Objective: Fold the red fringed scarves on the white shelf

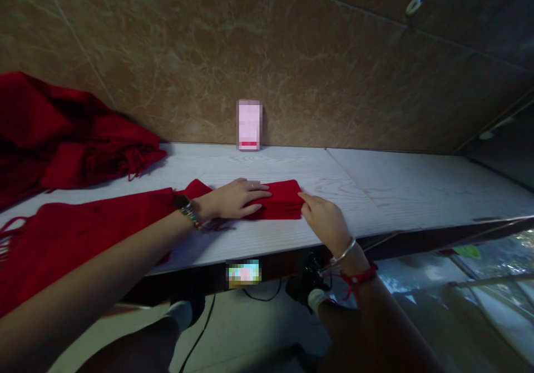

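Note:
A red scarf (92, 223) lies stretched along the white table (396, 195), its right end folded into a thick pad (283, 198). My left hand (233, 198) rests flat on that folded pad, fingers stretched out. At the pad's right edge my right hand (325, 220) touches the cloth with curled fingers. Whether it grips the cloth I cannot make out.
A heap of red scarves (62, 134) lies at the back left against the brown tiled wall. A small pink card (249, 124) stands upright against the wall behind the pad. The table's front edge (267, 256) runs below my hands, with my legs and a cable beneath.

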A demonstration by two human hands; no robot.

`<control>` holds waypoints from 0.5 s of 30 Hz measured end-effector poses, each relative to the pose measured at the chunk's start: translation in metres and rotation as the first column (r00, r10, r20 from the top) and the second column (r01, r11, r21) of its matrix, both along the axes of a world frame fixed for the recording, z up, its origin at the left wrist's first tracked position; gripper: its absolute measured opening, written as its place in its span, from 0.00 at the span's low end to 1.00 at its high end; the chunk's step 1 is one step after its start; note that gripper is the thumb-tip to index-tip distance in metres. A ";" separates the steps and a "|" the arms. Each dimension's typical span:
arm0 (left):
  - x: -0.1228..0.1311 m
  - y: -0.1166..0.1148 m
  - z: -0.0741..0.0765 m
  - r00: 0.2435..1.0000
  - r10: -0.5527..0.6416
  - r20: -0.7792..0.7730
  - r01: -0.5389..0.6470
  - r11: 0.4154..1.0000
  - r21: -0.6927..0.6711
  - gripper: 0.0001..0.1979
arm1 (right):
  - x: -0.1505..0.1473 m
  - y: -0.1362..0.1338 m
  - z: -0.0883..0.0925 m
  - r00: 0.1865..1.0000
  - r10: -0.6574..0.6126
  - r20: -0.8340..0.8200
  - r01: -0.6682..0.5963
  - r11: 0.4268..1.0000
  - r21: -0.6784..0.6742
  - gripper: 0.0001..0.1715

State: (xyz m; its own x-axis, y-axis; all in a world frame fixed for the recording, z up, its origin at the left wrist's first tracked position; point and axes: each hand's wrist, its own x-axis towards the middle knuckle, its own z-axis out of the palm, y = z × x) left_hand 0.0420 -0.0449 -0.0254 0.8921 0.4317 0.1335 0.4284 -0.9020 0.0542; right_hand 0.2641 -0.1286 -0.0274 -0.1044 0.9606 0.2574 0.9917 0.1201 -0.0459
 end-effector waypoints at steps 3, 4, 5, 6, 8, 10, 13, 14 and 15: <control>0.012 -0.002 0.011 0.999 0.020 -0.028 -0.018 0.997 0.074 0.18 | 0.009 0.003 0.001 0.998 -0.004 -0.068 0.012 0.994 0.106 0.23; 0.013 -0.003 0.011 0.999 0.029 -0.030 -0.027 0.996 0.082 0.18 | 0.010 0.003 0.001 0.997 -0.001 -0.078 0.010 0.994 0.111 0.23; 0.012 -0.003 0.011 0.999 0.040 -0.030 -0.038 0.996 0.076 0.18 | 0.010 0.003 0.000 0.997 0.001 -0.081 0.007 0.995 0.103 0.23; 0.011 -0.004 0.009 0.998 0.052 -0.029 -0.050 0.997 0.060 0.18 | 0.010 0.003 -0.001 0.997 0.002 -0.081 0.005 0.996 0.087 0.23; 0.008 -0.005 0.004 0.996 0.083 -0.021 -0.083 0.996 0.021 0.19 | 0.009 0.001 -0.004 0.997 -0.003 -0.077 0.006 0.999 0.045 0.23; 0.008 -0.006 -0.002 0.991 0.131 -0.002 -0.131 0.991 -0.001 0.19 | 0.007 0.000 -0.006 0.997 -0.011 -0.074 0.011 1.000 0.000 0.24; 0.015 -0.009 -0.009 0.973 0.230 0.033 -0.230 0.973 0.009 0.20 | 0.007 -0.003 -0.009 0.997 -0.027 -0.074 0.024 0.999 -0.048 0.24; 0.018 -0.011 -0.010 0.966 0.254 0.038 -0.255 0.967 0.019 0.21 | 0.007 -0.003 -0.010 0.997 -0.034 -0.069 0.030 0.998 -0.055 0.24; 0.021 -0.013 -0.011 0.961 0.272 0.040 -0.273 0.962 0.027 0.21 | 0.008 -0.003 -0.011 0.997 -0.038 -0.063 0.035 0.998 -0.056 0.25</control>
State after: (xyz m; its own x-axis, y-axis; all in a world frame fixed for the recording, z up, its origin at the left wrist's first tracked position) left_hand 0.0630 -0.0576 -0.0365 0.7354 0.6529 0.1812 0.6567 -0.7527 0.0470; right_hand 0.2718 -0.1317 -0.0384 -0.0538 0.9765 0.2088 0.9902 0.0792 -0.1150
